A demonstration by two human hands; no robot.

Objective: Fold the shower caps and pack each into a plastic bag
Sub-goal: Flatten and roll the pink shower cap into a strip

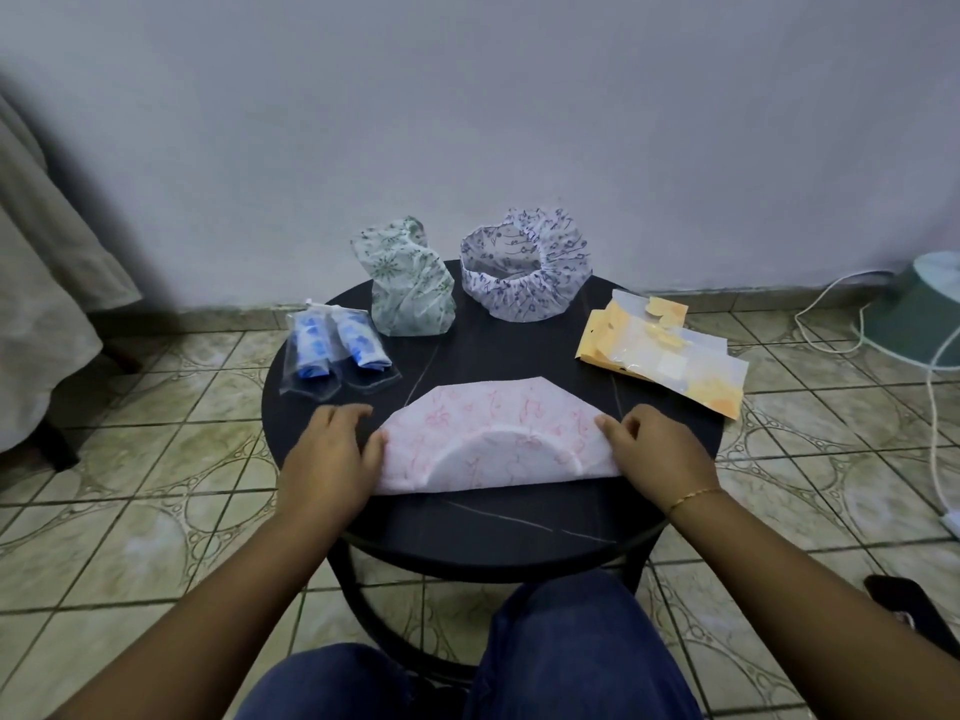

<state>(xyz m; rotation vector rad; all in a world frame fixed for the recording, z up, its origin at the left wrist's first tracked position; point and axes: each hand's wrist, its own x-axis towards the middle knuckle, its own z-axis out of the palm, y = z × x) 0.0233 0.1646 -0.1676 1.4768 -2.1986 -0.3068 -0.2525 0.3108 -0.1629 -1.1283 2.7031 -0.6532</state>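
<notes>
A pink-patterned shower cap [498, 423] lies folded in half and flat on the round black table [493, 532], its elastic rim forming an arc at the near edge. My left hand [327, 454] holds its left corner, thumb on the cap. At the opposite end, my right hand [660, 449] pinches the right corner. A crumpled green-patterned cap [410, 288] and an open purple-patterned cap [524, 267] stand at the table's back. Two rolled blue caps sit in clear bags [332, 350] at the left. Empty orange-and-clear plastic bags [665, 356] are stacked at the right.
The small table stands on a tiled floor close to a grey wall. Cloth-draped furniture [41, 304] is at the left. A green fan base [919, 314] with white cables sits at the right, and a dark object [909, 610] lies on the floor. My knees are under the table's near edge.
</notes>
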